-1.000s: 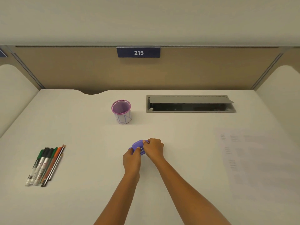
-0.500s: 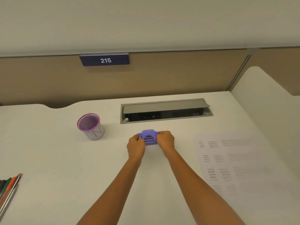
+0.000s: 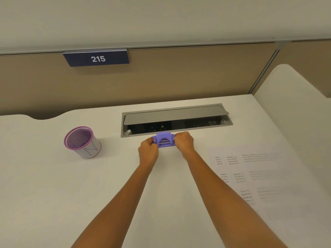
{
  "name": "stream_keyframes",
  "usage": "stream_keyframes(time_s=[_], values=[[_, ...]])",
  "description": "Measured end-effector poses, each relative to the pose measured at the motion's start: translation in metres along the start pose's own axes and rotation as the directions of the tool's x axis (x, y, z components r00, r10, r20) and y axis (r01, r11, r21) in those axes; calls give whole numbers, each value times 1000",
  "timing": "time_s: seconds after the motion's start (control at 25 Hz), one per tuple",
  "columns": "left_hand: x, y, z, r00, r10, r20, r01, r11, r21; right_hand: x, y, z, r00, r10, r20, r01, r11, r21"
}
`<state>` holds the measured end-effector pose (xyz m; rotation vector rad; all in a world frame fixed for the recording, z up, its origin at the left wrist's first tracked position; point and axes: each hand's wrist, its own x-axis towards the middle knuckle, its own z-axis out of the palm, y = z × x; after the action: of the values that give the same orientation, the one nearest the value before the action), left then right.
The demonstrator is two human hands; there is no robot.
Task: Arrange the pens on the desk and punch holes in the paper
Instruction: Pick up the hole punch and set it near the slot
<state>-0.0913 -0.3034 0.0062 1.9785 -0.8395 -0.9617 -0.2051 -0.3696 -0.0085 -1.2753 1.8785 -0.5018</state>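
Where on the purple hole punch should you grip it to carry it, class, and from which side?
Grip the hole punch by its two short ends, one from each side, as the left hand and right hand do now. The arched lever on top is the moving part, so holding the ends of the base looks steadier.

a white desk point(image 3: 53, 194) fills the lower part of the view, its far edge cut by a shallow curved notch at the left; set into the top near the back is a grey cable tray point(image 3: 176, 120) with its lid point(image 3: 175, 113) tilted up over a dark inside. behind the desk stands a tan partition panel point(image 3: 179, 81) with a thin grey top rail, and on it hangs a dark blue plate point(image 3: 97, 58) reading 215; above is a plain pale wall point(image 3: 161, 18); at the right a white rounded side divider point(image 3: 293, 104) rises beside a grey metal post point(image 3: 263, 72); the light is soft and even.
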Motion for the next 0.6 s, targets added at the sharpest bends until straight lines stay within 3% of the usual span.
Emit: stream_keyframes(time_s=[0.6], values=[[9,-5,2,994,21,104,-19,1000,-24,-5,0,0,997,-72,1,72,994,78]])
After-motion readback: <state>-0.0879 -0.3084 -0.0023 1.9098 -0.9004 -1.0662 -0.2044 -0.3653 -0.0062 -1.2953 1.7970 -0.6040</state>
